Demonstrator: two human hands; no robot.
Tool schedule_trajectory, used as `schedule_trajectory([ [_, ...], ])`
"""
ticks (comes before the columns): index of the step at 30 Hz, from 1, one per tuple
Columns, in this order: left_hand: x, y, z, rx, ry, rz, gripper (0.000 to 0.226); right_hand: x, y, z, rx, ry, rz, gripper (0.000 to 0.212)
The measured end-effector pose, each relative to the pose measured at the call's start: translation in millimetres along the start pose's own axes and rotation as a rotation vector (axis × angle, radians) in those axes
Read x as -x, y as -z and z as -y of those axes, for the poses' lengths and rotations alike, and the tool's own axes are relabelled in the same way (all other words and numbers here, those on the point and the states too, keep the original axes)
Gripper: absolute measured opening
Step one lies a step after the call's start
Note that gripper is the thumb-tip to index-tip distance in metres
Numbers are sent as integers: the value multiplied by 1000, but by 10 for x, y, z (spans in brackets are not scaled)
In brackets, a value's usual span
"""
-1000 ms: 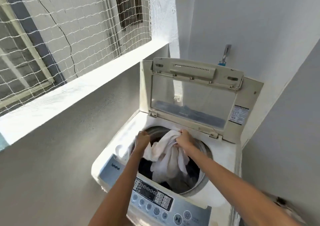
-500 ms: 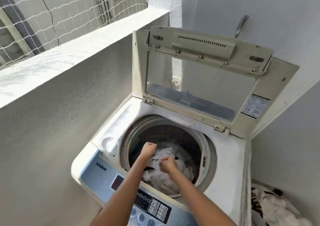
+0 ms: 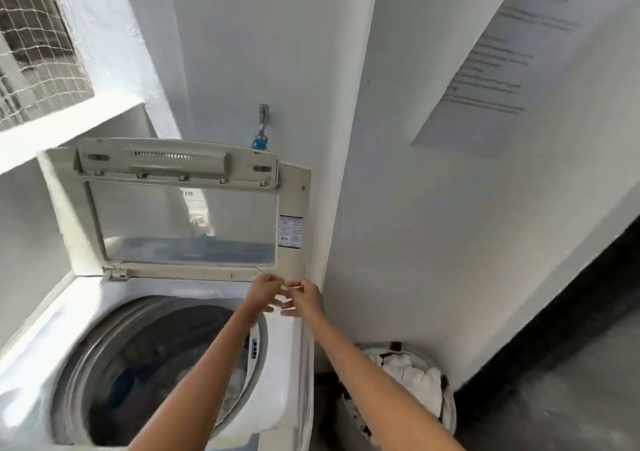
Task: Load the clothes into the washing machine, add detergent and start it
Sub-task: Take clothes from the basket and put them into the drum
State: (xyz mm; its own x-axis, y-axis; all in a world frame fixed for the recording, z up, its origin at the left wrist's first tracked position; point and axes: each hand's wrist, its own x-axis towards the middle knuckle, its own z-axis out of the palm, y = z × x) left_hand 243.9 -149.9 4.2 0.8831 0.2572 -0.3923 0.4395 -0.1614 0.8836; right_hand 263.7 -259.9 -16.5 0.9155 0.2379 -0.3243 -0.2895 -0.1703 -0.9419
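A top-loading washing machine [image 3: 284, 374] fills the lower left of the frame, its lid [image 3: 180, 208] standing upright against the white wall. Inside the drum [image 3: 145, 374], at lower left, lie clothes [image 3: 128, 388] in dark and blue tones, with a paler piece showing near the drum's right edge; blur hides their detail.

Both arms reach up from the bottom edge and meet at centre frame, above the machine's rear right corner and just below the lid's lower right corner. The left hand [image 3: 265, 293] and the right hand [image 3: 306, 298] are close together, fingers curled. A small pale strip shows between their fingertips, but motion blur leaves it unclear whether they pinch something, so I cannot tell the grip of either hand.

At lower right, on the floor beside the machine, a round laundry basket [image 3: 448, 412] holds white cloth [image 3: 412, 374]. A tap [image 3: 263, 118] with a blue fitting sticks out of the wall above the lid. Netting [image 3: 34, 42] covers an opening at upper left, and a printed sheet [image 3: 491, 63] hangs on the wall at upper right.
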Motion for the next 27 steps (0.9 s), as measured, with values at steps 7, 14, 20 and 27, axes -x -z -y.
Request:
schedule_trajectory([
  [7,-74,-1685,-167,-116,-77,132,13,-10,1468,-434,-51,-66,-298,10],
  [14,-378,-2685,644,-338,65,226,22,13,2209,-1576,-49,-330,-293,8],
  [20,-720,-2991,1827,-382,286,222,12,-246,2458,-2874,119,-538,-263,9],
  [27,-1230,-3378,2784,-299,421,122,27,-744,2603,-4115,528,-517,-243,16],
])
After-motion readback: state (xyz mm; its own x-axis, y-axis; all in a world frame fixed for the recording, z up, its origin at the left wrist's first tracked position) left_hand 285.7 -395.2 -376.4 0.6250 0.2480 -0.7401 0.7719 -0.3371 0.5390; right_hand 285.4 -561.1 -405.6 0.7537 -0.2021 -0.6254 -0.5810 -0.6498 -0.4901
